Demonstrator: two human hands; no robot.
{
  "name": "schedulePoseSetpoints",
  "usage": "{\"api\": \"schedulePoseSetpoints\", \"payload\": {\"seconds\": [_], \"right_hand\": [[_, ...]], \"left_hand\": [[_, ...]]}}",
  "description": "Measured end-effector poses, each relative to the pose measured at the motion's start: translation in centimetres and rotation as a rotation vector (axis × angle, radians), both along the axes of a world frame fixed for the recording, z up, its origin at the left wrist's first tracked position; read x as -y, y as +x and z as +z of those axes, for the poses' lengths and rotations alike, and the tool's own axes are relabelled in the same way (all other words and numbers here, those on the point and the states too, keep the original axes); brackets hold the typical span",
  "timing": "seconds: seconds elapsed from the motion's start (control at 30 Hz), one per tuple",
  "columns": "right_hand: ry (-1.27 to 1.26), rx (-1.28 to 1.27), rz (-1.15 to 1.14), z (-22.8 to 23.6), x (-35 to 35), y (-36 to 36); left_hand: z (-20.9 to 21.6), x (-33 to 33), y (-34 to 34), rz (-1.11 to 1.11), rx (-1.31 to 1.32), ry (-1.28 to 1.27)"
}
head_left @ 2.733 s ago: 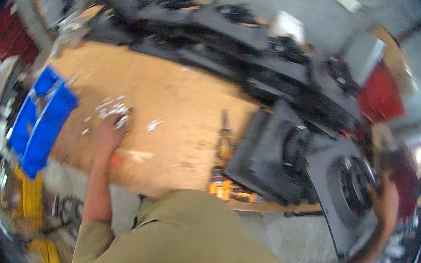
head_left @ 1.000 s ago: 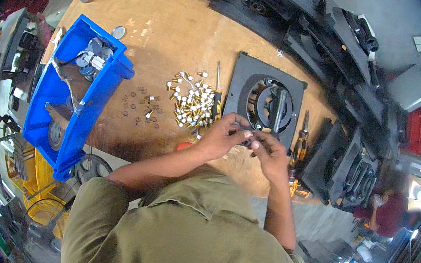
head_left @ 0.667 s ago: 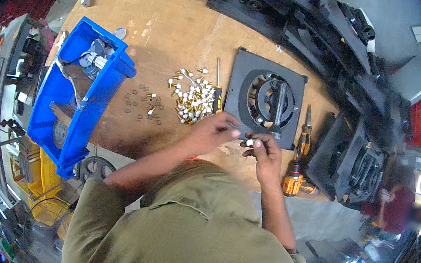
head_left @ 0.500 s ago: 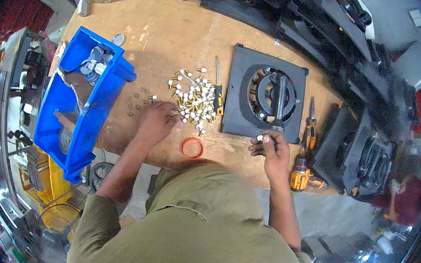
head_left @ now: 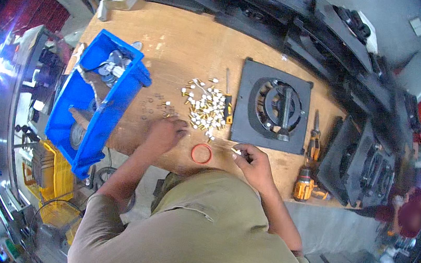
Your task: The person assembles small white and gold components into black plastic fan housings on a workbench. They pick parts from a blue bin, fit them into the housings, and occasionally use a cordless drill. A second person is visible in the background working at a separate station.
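Note:
My right hand (head_left: 254, 164) pinches a small white-capped brass fitting (head_left: 235, 151) between thumb and fingertips, just above the bench's near edge. My left hand (head_left: 166, 135) is low over the wood with its fingers curled together; whatever lies under the fingertips is hidden. Beyond it are several small dark rings (head_left: 151, 109) and a loose fitting. A heap of white-and-brass fittings (head_left: 207, 106) lies to that hand's upper right. Between my two hands sits a red ring (head_left: 201, 153). A black square plate with a round frame (head_left: 245, 104) rests right of the heap, a dark bar-shaped tool (head_left: 286, 114) across it.
A blue bin (head_left: 138, 78) with metal parts stands at left. Right of the heap lies a screwdriver (head_left: 229, 113). Pliers (head_left: 315, 139) and a yellow-black power drill (head_left: 304, 185) are at right, near more black plates (head_left: 344, 158). Black panels (head_left: 264, 33) line the far edge.
My right hand has moved left with the fitting, away from the black plate toward the red ring. My left hand stays near the small rings and heap. The whole view has shifted slightly.

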State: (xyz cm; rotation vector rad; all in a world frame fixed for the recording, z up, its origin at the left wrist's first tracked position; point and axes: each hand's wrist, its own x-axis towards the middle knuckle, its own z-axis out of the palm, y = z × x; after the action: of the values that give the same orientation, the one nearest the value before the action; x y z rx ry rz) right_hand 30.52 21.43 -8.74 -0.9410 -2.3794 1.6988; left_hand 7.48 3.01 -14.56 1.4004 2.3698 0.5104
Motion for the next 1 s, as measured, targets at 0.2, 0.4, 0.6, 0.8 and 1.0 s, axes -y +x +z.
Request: {"api": "schedulePoseSetpoints", "payload": {"seconds": [0.2,0.4,0.6,0.8,1.0], "right_hand": [[0.17,-0.119,0.134,2.7,0.9,-2.4],[0.238,-0.108,0.093,4.2,0.9,-2.8],[0.538,-0.168,0.181,4.1,1.0,-3.0],[0.56,-0.238,0.218,3.6,0.3,-2.9],[0.447,-0.063,0.029,2.4,-1.6,0.9]], "left_hand": [[5.9,-3.7,4.1,0.041,0.675,0.273],[6.4,-4.4,5.3,0.07,0.963,0.356],[6.0,-4.9,5.9,0.127,1.17,0.245],[8.1,-4.7,4.4,0.041,0.891,0.153],[11.2,1.6,-14.5,0.537,-0.099,0.451]]}}
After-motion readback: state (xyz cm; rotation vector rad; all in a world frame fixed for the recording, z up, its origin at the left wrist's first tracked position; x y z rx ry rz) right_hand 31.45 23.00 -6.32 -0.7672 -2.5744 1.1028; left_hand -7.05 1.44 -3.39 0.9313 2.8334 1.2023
